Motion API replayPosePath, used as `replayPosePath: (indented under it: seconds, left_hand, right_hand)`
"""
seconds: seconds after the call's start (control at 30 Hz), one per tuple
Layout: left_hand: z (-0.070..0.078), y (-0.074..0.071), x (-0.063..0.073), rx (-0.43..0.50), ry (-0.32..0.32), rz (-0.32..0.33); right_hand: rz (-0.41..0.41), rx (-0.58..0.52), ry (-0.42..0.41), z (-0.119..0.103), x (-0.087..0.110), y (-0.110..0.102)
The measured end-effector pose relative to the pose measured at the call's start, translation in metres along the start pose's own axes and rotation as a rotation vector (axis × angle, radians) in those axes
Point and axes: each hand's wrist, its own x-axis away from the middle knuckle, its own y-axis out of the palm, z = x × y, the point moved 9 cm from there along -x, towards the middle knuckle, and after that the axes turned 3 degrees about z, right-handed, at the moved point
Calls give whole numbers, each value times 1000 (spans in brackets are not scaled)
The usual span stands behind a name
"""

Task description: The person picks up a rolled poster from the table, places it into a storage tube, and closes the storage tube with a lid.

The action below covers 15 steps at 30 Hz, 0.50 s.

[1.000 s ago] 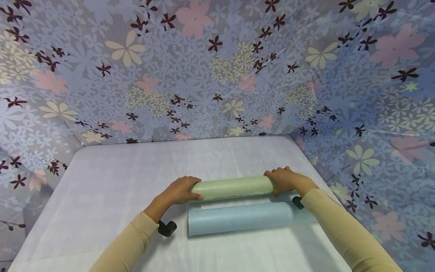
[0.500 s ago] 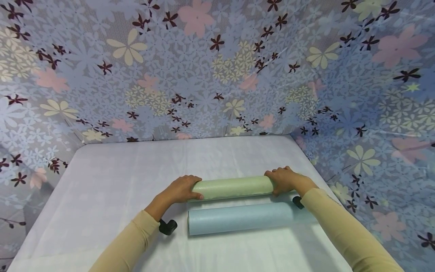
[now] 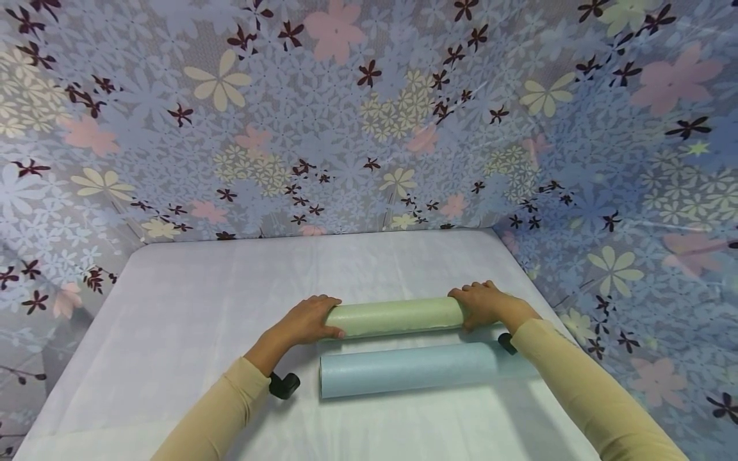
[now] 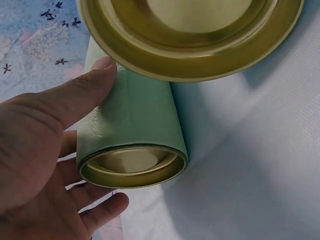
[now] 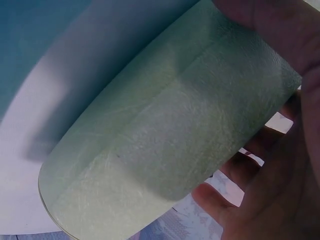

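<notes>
A long pale green tube (image 3: 398, 317) lies across the white-covered table. Gold-coloured, recessed metal closes its left end, as the left wrist view shows. My left hand (image 3: 308, 320) grips the tube near that end, thumb on the near side and fingers on the far side. Around the right part is my right hand (image 3: 481, 305), its thumb also on the near side. In the right wrist view, the tube's surface (image 5: 150, 135) looks finely textured. A light blue tube (image 3: 403, 370) lies closer to me, roughly parallel; a gold end (image 4: 200, 65) fills the top of the left wrist view.
White cloth covers the table (image 3: 190, 307). Floral fabric (image 3: 323, 128) hangs along the back and both sides. A black wrist-worn piece (image 3: 284, 386) sits at my left wrist, above the cloth, and another (image 3: 506, 343) at my right wrist, over the blue tube.
Almost nothing differs. Both hands keep their hold on the green tube, which has barely shifted, and the blue tube stays in place. The head view has moved very slightly.
</notes>
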Motion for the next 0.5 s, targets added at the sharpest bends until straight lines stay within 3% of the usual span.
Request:
replayPosePath:
  seconds: [0.3, 0.5]
  left_hand:
    - [1, -10, 4, 4, -11, 28]
    - [-2, -26, 12, 31, -26, 68]
  right_hand:
    - [18, 5, -1, -4, 10, -10]
    - [52, 6, -9, -5, 16, -22]
